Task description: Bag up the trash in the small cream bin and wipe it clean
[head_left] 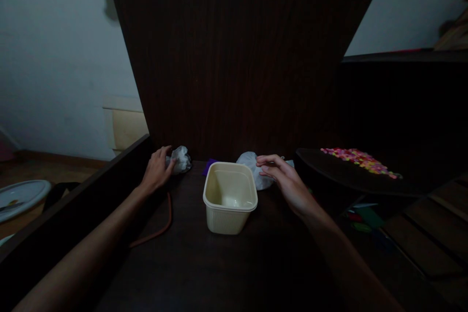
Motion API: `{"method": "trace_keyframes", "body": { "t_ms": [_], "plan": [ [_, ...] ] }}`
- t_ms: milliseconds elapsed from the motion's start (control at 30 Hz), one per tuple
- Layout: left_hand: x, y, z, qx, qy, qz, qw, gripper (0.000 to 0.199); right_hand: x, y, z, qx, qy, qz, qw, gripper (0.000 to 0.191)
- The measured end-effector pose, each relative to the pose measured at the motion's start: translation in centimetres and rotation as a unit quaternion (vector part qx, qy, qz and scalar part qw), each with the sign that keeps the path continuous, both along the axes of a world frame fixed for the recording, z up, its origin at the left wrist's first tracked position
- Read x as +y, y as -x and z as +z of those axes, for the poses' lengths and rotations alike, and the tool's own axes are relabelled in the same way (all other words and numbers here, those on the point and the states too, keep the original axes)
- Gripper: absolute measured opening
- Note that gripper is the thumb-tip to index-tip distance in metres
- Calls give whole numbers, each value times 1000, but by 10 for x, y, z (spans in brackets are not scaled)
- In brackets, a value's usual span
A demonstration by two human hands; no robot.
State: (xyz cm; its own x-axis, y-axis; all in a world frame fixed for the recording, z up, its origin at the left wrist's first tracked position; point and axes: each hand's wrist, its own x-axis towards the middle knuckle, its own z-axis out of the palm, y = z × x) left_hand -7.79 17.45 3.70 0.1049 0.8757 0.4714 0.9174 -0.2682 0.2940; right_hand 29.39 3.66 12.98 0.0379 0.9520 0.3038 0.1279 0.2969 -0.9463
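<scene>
A cream plastic tub [228, 219] stands upright and open at the top on the dark wooden surface [190, 268]; nothing shows inside it. My left hand [158, 169] is at a crumpled clear plastic bag [181, 160] on the left, its fingers apart and touching or very near the bag. My right hand [283, 175], fingers stretched and apart, is beside a whitish plastic bag [250, 160] behind the tub's right side; whether it touches the bag I cannot tell. Something purple [209, 166] lies behind the tub's left edge.
A brown cord [168, 222] curves near my left forearm. On the right, a dark rounded board [329, 170] bears many small pink and yellow pieces [360, 158]. A raised wooden edge [91, 195] runs along the left, and a tall dark panel [234, 58] rises behind.
</scene>
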Motion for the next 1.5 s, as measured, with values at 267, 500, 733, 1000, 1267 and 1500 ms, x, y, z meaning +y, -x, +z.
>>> {"method": "trace_keyframes", "body": {
  "t_ms": [267, 500, 733, 1000, 1267, 1500],
  "plan": [
    [1, -7, -9, 47, 78, -135, 987, 65, -3, -1, -1, -20, -5, -6, 1000, 26],
    [-40, 6, 21, 27, 44, -98, 994, 81, -12, -17, -4, -23, -8, -10, 1000, 28],
    [-118, 42, 27, 72, 208, -50, 974, 117, -13, -18, -16, -45, 1, 84, 995, 54],
    [-152, 58, 1, 88, 244, -80, 962, 130, 0, -16, -40, -30, 8, 230, 973, 104],
    [-143, 65, -8, 67, 181, -108, 975, 117, -4, -16, -43, -53, 17, 242, 969, 128],
    [-136, 61, -3, 46, 157, -104, 981, 115, -7, -13, -47, -64, 13, 229, 971, 133]
  ]
}}
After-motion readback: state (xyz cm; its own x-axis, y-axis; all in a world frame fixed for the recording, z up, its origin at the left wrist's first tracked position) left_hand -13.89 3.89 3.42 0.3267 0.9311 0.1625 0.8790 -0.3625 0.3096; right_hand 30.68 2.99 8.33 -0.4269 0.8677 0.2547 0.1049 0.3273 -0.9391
